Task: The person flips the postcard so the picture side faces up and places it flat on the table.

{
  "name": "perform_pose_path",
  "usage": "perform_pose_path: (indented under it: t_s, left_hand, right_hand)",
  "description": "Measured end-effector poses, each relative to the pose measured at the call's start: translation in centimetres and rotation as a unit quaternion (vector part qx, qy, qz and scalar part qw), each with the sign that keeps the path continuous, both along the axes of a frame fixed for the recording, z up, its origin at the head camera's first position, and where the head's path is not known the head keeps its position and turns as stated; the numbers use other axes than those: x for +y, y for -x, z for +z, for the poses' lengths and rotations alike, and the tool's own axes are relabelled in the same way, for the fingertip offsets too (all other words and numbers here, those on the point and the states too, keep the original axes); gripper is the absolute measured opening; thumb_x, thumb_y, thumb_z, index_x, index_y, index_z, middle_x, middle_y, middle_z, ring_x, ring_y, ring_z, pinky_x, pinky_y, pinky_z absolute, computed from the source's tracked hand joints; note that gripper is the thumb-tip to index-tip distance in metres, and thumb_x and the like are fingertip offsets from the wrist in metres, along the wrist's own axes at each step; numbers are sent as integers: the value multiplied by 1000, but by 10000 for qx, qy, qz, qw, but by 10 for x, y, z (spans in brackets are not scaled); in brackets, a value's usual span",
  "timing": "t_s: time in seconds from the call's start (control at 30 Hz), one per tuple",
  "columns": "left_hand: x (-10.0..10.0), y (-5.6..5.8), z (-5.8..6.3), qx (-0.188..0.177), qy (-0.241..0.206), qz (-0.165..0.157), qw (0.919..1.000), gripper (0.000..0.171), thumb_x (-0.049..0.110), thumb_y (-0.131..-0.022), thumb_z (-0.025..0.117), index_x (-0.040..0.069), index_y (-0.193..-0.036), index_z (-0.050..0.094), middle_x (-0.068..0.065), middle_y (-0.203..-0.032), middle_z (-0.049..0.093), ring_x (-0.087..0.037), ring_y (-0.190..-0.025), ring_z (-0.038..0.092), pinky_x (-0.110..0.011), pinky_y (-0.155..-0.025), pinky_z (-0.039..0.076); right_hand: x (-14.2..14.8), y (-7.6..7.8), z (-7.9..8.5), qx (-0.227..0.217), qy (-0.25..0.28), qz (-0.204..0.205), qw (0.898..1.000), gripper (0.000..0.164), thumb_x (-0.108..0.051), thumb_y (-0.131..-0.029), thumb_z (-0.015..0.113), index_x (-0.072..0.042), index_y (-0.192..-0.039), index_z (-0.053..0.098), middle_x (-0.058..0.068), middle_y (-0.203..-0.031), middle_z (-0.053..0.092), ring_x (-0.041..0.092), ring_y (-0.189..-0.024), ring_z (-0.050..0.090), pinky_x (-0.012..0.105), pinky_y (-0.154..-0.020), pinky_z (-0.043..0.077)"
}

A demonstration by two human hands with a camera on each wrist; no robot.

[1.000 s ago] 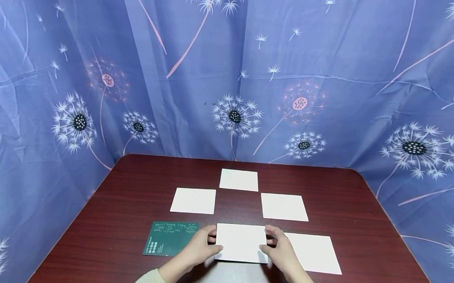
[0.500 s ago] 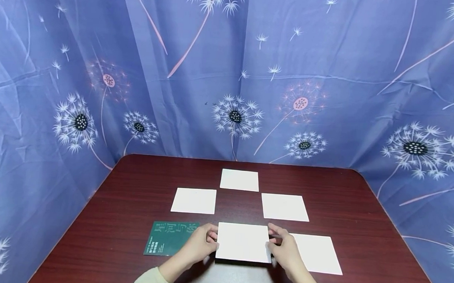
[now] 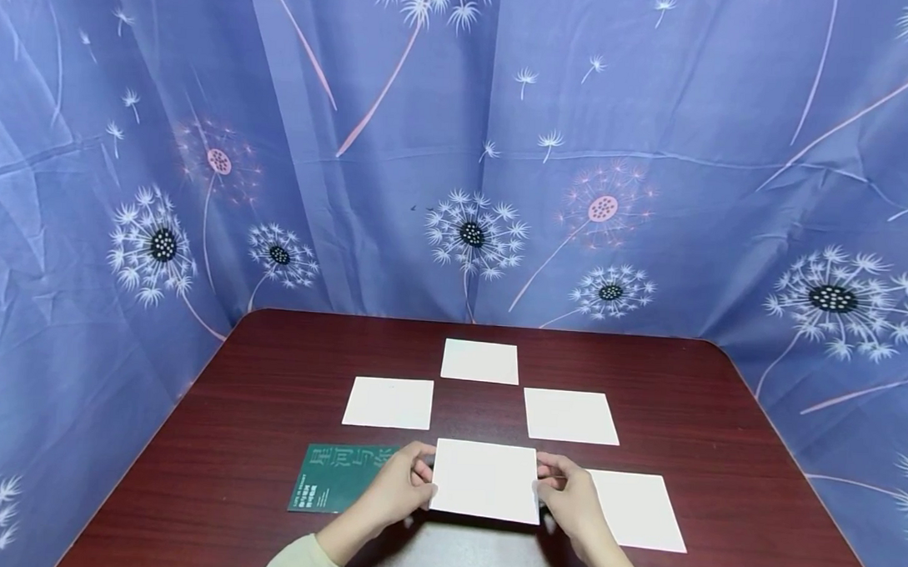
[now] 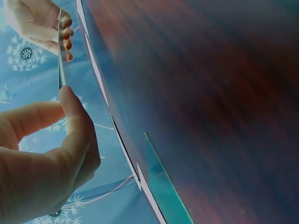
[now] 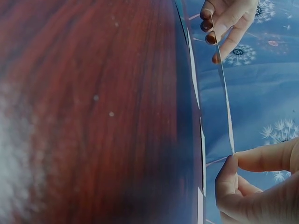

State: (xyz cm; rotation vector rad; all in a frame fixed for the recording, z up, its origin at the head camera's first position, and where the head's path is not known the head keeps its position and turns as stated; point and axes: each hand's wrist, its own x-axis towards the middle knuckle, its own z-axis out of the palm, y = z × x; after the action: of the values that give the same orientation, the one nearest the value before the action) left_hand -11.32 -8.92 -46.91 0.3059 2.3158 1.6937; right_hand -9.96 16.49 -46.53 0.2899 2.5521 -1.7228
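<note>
A person's 2 bare hands hold a plain white card point(image 3: 485, 481) a little above a dark red-brown table point(image 3: 214, 475), with a dandelion-print blue curtain point(image 3: 380, 256) behind. The left hand point(image 3: 399, 486) pinches the card's 9 o'clock edge between thumb and fingers; the right hand point(image 3: 572, 500) pinches the 3 o'clock edge in the same way. Each hand is closed just enough to grip the thin card. Both wrist views show it nearly edge-on and clear of the tabletop.

Taking that card as the clock's centre, 5 others lie flat around it: a left white card point(image 3: 388, 403) at 10, a far white card point(image 3: 480, 361) at 12, a right white card point(image 3: 571, 416) at 2, a near white card point(image 3: 637, 511) at 3, and a green card point(image 3: 330, 479) at 9, partly covered by the left hand.

As for progress, 5 of 6 cards are at rest, spaced apart; only the raised card appears unfinished. The green card alone shows printing; the other 5 show plain white upward. Whether the raised card is going up or down cannot be told, nor whether further cards need handling
</note>
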Motion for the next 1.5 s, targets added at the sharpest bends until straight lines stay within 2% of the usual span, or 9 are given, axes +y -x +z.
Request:
perform_pose_path:
  t_s: [0.27, 0.53, 0.73, 0.9, 1.1, 1.37, 1.5]
  left_hand:
    - [0, 3, -2, -2, 78, 67, 9999, 42, -10, -79, 59, -13, -120, 49, -5, -76, 54, -13, -55, 56, -24, -50, 52]
    - [3, 4, 0, -88, 87, 187, 9997, 26, -10, -79, 58, -9, -105, 54, -6, -76, 54, -14, -58, 56, -25, -51, 54]
    - [2, 5, 1, 107, 30, 252, 9996, 15, -10, -81, 59, -5, -95, 56, -5, -77, 55, -13, -60, 57, -26, -53, 55]
    - [1, 7, 2, 163, 0, 309, 9994, 10, -8, -84, 59, -4, -93, 58, -6, -80, 56, -15, -65, 58, -26, -56, 57]
    - [1, 8, 1, 302, 68, 536, 9981, 6, -6, -86, 61, -3, -90, 60, -4, -77, 57, -16, -62, 59, -29, -55, 56]
    - [3, 8, 0, 643, 103, 795, 9947, 5, -3, -85, 65, 0, -86, 62, -3, -72, 59, -14, -60, 58, -22, -53, 49]
    - [4, 7, 1, 721, -208, 920, 9929, 5, -6, -84, 65, -3, -86, 63, -8, -76, 62, -17, -63, 61, -24, -56, 54]
  right_hand:
    - [1, 1, -1, 109, 244, -140, 9995, 33, 7, -81, 63, 14, -113, 58, 12, -89, 61, 16, -74, 57, 25, -61, 54]
    - [1, 1, 1, 41, 488, -342, 9982, 27, 7, -82, 62, 11, -108, 60, 12, -88, 61, 17, -74, 59, 26, -64, 56]
    - [3, 1, 3, 76, 688, -403, 9968, 24, 7, -83, 63, 11, -106, 60, 13, -89, 62, 18, -75, 61, 29, -67, 58]
    - [3, 2, 3, 137, 901, -466, 9947, 22, 7, -83, 65, 11, -104, 60, 13, -87, 62, 18, -74, 63, 28, -68, 58]
    - [3, 3, 4, 150, 1071, -663, 9919, 20, 5, -82, 67, 10, -101, 63, 11, -85, 64, 15, -75, 63, 26, -68, 57]
    - [4, 3, 3, 113, 1383, -887, 9863, 21, 2, -81, 71, 11, -99, 65, 9, -86, 67, 14, -75, 65, 26, -69, 57]
    - [4, 2, 3, 176, 1629, -910, 9823, 20, 4, -82, 70, 13, -99, 65, 12, -87, 69, 16, -75, 67, 28, -71, 58]
